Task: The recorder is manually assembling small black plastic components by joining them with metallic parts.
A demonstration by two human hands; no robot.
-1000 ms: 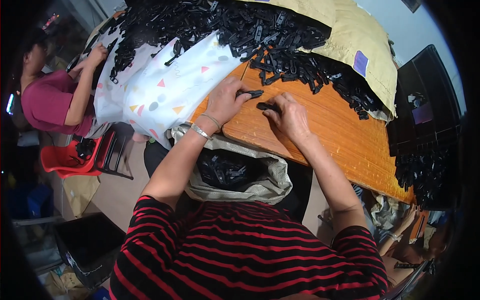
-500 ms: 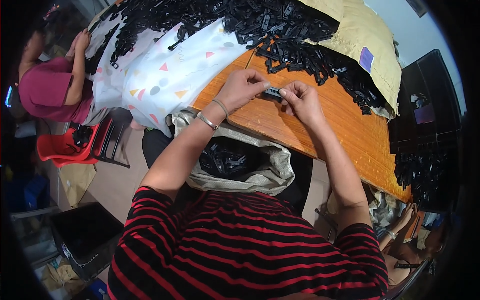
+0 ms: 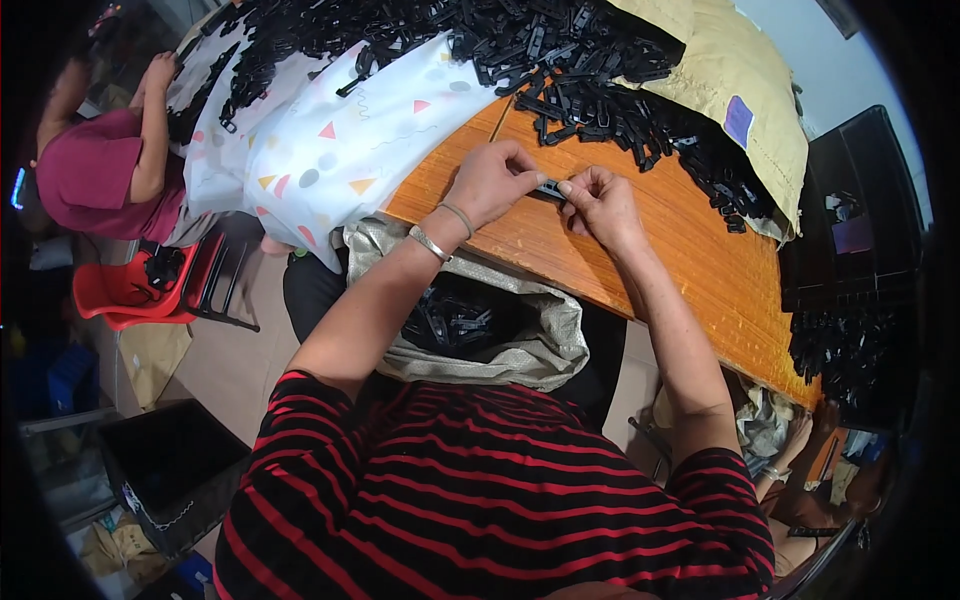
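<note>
Between my two hands, just over the wooden table [image 3: 690, 270], is a small black oblong plastic part [image 3: 549, 188]. My left hand [image 3: 497, 180] pinches its left end between thumb and fingers. Its right end is gripped by my right hand [image 3: 603, 207], whose fingertips hide part of it. Beyond my hands lies a spread of similar black plastic parts [image 3: 600, 115], heaped higher toward the back. Below my wrists, at my lap, a woven sack [image 3: 560, 340] gapes open with more black parts [image 3: 455, 320] inside.
A white patterned cloth [image 3: 340, 150] covers the table's left side. A large tan sack [image 3: 750, 110] stands at the back right. On the left, a person in a maroon top [image 3: 90, 185] works near a red chair [image 3: 120, 290]. A black crate [image 3: 175, 470] sits on the floor.
My left hand has shifted slightly right, closer to my right hand, and covers more of the black part. Both hands still hold it.
</note>
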